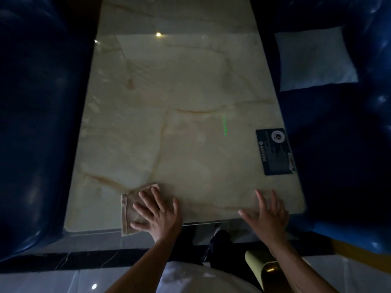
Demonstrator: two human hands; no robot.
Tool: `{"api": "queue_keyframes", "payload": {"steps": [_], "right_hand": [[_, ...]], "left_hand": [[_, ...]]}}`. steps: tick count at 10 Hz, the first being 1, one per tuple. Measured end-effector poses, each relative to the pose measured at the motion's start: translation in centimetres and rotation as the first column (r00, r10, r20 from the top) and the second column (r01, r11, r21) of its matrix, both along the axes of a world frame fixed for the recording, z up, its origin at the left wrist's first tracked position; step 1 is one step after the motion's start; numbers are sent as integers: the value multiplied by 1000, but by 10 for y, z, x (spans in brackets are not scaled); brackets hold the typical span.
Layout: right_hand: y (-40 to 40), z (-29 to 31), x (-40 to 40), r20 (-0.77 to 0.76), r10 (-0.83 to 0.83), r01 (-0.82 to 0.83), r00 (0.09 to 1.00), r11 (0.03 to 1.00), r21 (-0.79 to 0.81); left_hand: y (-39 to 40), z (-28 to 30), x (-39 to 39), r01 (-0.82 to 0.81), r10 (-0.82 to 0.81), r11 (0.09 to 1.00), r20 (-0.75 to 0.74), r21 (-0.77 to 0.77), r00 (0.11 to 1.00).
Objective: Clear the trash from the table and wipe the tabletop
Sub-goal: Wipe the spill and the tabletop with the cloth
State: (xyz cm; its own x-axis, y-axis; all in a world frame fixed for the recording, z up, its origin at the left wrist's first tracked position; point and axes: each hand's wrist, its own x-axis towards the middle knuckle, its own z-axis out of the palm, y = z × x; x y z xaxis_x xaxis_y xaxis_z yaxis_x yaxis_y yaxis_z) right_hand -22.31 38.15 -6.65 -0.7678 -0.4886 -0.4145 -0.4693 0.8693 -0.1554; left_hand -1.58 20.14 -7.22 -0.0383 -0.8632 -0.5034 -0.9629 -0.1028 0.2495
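Left hand [157,214] flat on cloth [131,210]; right hand [267,214] flat on table [190,102].

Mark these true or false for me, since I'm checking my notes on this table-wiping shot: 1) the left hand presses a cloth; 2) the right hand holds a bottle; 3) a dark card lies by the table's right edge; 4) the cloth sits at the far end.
1. True: the left hand lies flat on the cloth.
2. False: the right hand is empty, spread flat on the table.
3. True: the card lies there.
4. False: the cloth is at the near edge.
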Motion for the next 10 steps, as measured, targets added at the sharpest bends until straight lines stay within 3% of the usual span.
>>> {"api": "queue_keyframes", "payload": {"steps": [2,3,5,7,8,10], "right_hand": [[32,6,-28,40,79,-81,996,995,54],[37,8,-39,74,116,-120,990,992,42],[39,12,-56,33,234,-234,972,972,2],[28,22,-63,73,277,-276,958,961,-21],[22,26,-61,58,320,-318,946,947,-47],[5,41,-46,112,382,-367,917,920,-136]], "left_hand": [[49,3,-93,353,-350,935,-83,30,933],[44,1,-126,620,-618,784,-95,-9,780],[-14,1,-139,823,-826,562,5,-81,564],[-18,14,-119,838,-842,538,-15,-95,539],[-4,22,-103,810,-813,581,-25,-78,581],[11,40,-56,655,-641,755,-189,17,744]]}}
